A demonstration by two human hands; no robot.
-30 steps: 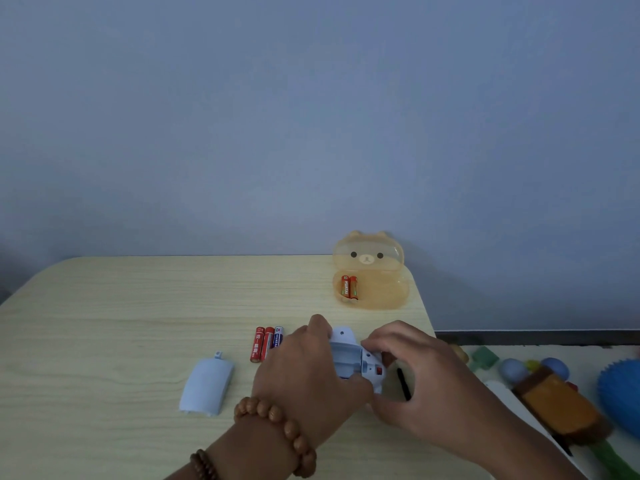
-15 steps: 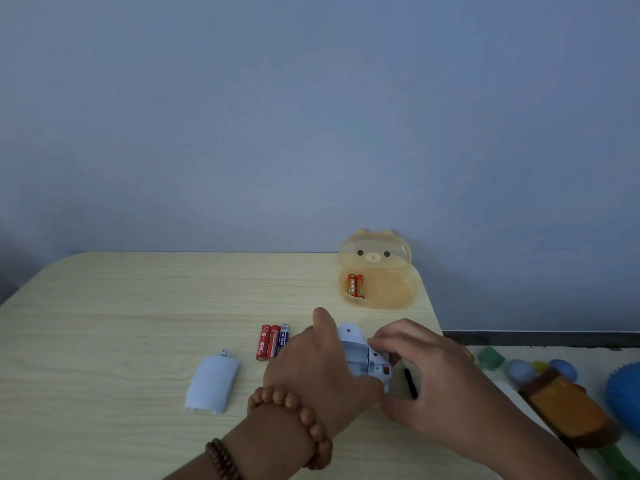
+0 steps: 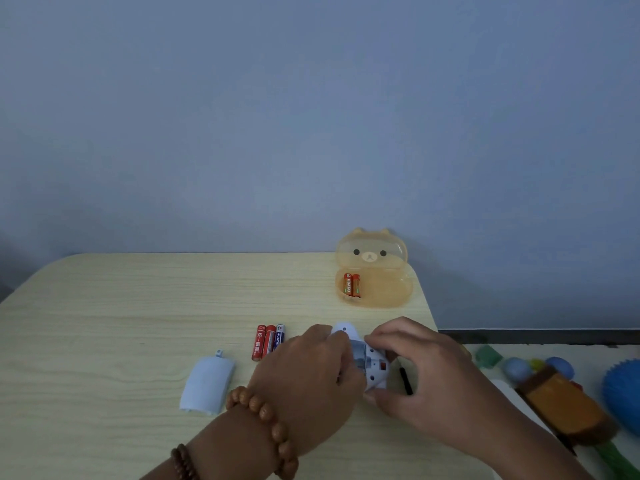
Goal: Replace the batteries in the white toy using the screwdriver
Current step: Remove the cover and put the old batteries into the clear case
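Observation:
The white toy lies on the wooden table with its battery bay facing up and uncovered. My left hand grips its left side and my right hand holds its right side, fingers over the top edge. The toy's pale cover lies apart to the left. Three loose batteries lie side by side behind my left hand. A thin black screwdriver lies on the table under my right palm, mostly hidden.
An open orange bear-shaped case with two orange batteries stands near the table's far right corner. Beyond the table's right edge, on the floor, lie coloured toys and a spiky blue ball.
Both hands stay on the toy with only small shifts of the fingers. The view has drifted slightly, so everything sits a little further right than before.

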